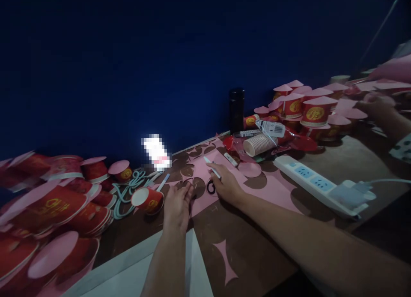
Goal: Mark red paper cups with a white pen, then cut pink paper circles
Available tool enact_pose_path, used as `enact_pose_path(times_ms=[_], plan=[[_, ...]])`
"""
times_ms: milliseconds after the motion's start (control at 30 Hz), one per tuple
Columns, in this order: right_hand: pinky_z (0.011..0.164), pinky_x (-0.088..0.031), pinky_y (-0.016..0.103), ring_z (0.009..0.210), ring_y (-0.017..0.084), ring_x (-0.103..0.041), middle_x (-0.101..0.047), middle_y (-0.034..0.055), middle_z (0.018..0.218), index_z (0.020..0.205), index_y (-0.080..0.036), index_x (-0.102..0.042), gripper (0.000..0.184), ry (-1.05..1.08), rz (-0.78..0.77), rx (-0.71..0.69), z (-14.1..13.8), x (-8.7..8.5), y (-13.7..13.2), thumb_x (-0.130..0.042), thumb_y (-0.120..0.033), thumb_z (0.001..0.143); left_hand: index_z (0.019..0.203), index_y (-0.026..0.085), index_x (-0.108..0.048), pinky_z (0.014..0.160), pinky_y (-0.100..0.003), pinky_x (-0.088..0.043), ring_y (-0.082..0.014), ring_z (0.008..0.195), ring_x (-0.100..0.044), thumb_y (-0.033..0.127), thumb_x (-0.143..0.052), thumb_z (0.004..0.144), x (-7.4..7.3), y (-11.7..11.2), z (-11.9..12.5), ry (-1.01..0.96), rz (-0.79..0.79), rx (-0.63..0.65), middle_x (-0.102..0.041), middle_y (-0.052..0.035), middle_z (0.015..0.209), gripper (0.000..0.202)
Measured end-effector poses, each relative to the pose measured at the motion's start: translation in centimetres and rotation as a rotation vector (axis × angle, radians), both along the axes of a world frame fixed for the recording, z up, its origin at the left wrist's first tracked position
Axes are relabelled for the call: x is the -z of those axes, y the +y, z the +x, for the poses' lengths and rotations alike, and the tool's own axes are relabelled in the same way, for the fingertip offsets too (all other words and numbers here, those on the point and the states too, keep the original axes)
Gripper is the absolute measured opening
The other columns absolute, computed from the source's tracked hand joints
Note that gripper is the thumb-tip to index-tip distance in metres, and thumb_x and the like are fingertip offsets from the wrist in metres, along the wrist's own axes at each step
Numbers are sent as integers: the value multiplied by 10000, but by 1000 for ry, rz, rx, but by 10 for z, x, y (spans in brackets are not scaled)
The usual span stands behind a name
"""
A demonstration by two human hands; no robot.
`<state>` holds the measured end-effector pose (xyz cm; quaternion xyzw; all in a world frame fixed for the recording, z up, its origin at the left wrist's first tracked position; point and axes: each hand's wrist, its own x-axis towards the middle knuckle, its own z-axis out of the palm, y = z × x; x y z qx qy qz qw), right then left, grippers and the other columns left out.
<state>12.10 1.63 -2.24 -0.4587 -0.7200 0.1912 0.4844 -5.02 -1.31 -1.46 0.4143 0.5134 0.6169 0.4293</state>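
My right hand [227, 185] is closed around a slim white pen [208, 160], its tip pointing up and left over the pink paper [205, 205]. Below those fingers shows a black loop [210, 187] that looks like a scissors handle; the rest of it is hidden. My left hand [177, 207] lies at the paper's left edge, fingers stretched out, with nothing visible in it. Close beside it on the left, a red paper cup [150, 201] lies tipped on the table. Round cut-outs leave curved gaps in the pink paper.
Red cups with pink paper tops [316, 110] crowd the back right, with more cups [54, 202] at left. A power strip [316, 181], black bottle [236, 110], stack of cups [260, 146], coiled cable [123, 194] and white board [128, 267] lie around. Another person's hand [382, 112] is at right.
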Motion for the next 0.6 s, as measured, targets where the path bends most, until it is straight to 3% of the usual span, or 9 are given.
enact_pose_path(times_ms=[167, 333, 467, 533, 600], plan=[[926, -449, 389, 984, 208, -566, -612, 110, 1082, 1238, -178, -527, 376, -17, -30, 3, 2, 6, 6, -380, -220, 894, 809, 210, -388, 869, -382, -511, -170, 901, -638, 235, -604, 718, -23, -2, -18, -174, -101, -23, -517, 2, 809, 235], [943, -443, 396, 1026, 217, -562, -618, 114, 1115, 1233, -163, -530, 378, -45, -56, -24, 1, 5, 4, -390, -218, 887, 753, 208, -329, 843, -392, -521, -189, 864, -658, 167, -635, 669, -15, -18, -38, -242, -161, -125, -457, 28, 749, 320], [960, -437, 399, 1054, 219, -564, -611, 112, 1160, 1225, -175, -536, 367, -51, -67, -25, 1, 4, 3, -396, -237, 892, 739, 206, -333, 854, -405, -512, -216, 884, -665, 175, -671, 626, -6, -35, -53, -287, -115, -138, -473, 36, 732, 357], [967, -435, 403, 1066, 223, -563, -610, 114, 1170, 1228, -173, -534, 369, -52, -74, -22, 1, 3, 3, -403, -241, 890, 749, 202, -360, 804, -383, -531, -203, 855, -668, 158, -639, 637, -6, -38, -61, -250, -136, -198, -500, 31, 746, 303], [968, -436, 408, 1071, 229, -565, -613, 116, 1167, 1233, -169, -530, 376, -51, -76, -13, 1, 2, 3, -418, -237, 880, 833, 198, -441, 725, -357, -547, -175, 781, -666, 135, -583, 669, -10, -36, -68, -82, -191, -272, -566, 2, 834, 226]])
